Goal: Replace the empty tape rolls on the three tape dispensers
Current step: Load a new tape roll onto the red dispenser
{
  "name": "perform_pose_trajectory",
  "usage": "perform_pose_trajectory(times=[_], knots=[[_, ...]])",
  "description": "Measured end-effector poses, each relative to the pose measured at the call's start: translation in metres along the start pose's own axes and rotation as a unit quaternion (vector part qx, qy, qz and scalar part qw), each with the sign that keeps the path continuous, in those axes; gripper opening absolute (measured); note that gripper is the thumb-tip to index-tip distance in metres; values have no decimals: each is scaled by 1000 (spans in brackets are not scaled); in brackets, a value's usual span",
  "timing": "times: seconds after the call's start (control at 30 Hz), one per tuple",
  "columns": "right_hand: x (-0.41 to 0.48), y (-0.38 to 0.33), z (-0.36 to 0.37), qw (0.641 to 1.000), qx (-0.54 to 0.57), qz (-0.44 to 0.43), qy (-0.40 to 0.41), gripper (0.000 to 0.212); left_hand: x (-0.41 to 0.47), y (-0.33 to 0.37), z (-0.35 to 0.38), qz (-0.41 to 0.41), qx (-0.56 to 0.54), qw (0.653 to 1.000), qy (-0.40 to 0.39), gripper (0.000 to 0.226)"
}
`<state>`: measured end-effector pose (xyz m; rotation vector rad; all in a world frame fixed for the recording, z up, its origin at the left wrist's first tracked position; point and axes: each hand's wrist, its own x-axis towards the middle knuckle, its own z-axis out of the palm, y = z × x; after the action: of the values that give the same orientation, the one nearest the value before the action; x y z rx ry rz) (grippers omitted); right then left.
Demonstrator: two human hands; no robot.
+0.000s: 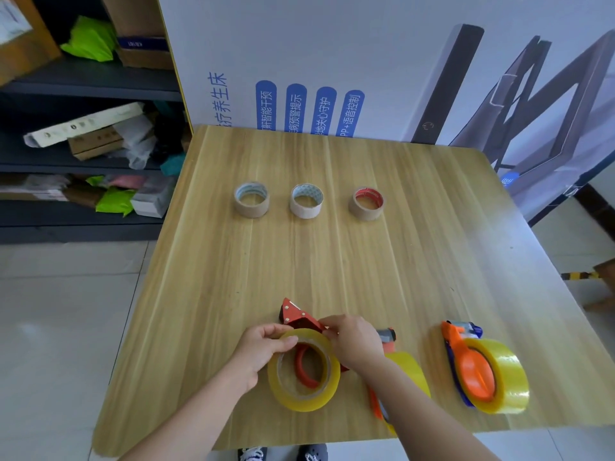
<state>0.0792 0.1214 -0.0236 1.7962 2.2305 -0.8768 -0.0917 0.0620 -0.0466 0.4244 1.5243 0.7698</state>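
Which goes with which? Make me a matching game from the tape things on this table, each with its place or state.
Things
1. red dispenser
2. orange dispenser at right
3. red-lined empty core
4. middle dispenser

States
A. standing in the far row
B. loaded, nobody touching it
C. left hand grips the new roll on it, right hand pinches it
D. partly hidden under the right forearm

Pairs: 1-C, 2-B, 3-A, 4-D

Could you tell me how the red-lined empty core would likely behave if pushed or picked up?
The red-lined core looks like a bare, thin cardboard ring, so it is probably very light and squashable. It lies flat on its end on the table, so a push should slide it rather than roll it.
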Motion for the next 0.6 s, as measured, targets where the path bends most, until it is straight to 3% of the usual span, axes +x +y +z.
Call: perform_pose_trajectory(times=[0.33,0.6], knots=[[3,3,-5,997,-67,-34,-5,30,7,31,-14,-19,140,990,-28,22],[4,4,-5,1000,-21,-19,-6,29,-3,6,3,8,16,1000,-6,26]])
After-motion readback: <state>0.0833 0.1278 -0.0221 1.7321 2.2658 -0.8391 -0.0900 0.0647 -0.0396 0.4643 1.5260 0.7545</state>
